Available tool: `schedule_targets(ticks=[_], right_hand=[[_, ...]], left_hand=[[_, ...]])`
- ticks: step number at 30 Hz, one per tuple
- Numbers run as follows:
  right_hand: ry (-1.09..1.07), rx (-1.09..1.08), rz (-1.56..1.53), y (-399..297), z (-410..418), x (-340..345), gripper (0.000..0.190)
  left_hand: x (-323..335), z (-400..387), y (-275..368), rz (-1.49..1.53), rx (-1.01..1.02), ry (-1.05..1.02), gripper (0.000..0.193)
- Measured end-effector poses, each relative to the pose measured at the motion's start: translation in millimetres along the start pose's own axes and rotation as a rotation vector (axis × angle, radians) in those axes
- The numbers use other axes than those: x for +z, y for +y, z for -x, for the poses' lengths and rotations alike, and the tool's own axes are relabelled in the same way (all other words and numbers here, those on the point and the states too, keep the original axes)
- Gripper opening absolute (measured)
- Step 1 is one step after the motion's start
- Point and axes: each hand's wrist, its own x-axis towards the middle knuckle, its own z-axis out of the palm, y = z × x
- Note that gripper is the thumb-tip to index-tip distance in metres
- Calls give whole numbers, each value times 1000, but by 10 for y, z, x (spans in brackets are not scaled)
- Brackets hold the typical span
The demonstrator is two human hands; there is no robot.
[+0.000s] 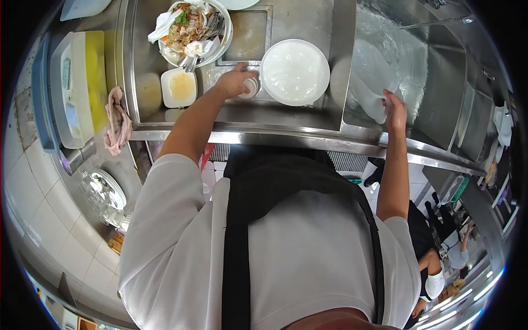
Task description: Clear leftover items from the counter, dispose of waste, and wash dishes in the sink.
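Note:
My left hand [234, 82] reaches down into the left steel sink, its fingers around the rim of a small white cup [250, 89]. Just right of the cup lies a round white plate or shallow bowl [295, 72], wet and shiny. In the water-filled right basin, my right hand [394, 109] pinches the edge of a large whitish dish [373, 78], tilted and partly under water. Left of my left hand sits a square white dish [179, 87] with yellowish liquid. Beyond it a white bowl [226, 39] is heaped with food scraps, crumpled napkins and cutlery.
A steel divider [343, 62] separates the basins. A faucet [449, 21] extends over the right one. At left are a pink cloth [117, 121], plastic tubs [74, 88] and stacked plates [108, 189]. Another person [431, 264] stands behind at right.

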Motion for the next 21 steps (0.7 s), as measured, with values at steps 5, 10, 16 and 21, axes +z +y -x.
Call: schedule_targets(ticks=[5, 10, 16, 21], right_hand=[[54, -143, -87, -263, 411, -139, 33], [-29, -172, -20, -628, 847, -262, 32], [-197, -178, 167, -955, 1174, -52, 28], [-269, -145, 326, -1044, 1479, 250, 19]], left_hand=[[235, -122, -302, -8, 24, 79, 49], [110, 92, -79, 26, 39, 86, 44], [-13, 172, 60, -103, -98, -52, 51], [128, 97, -156, -37, 30, 18, 50]])
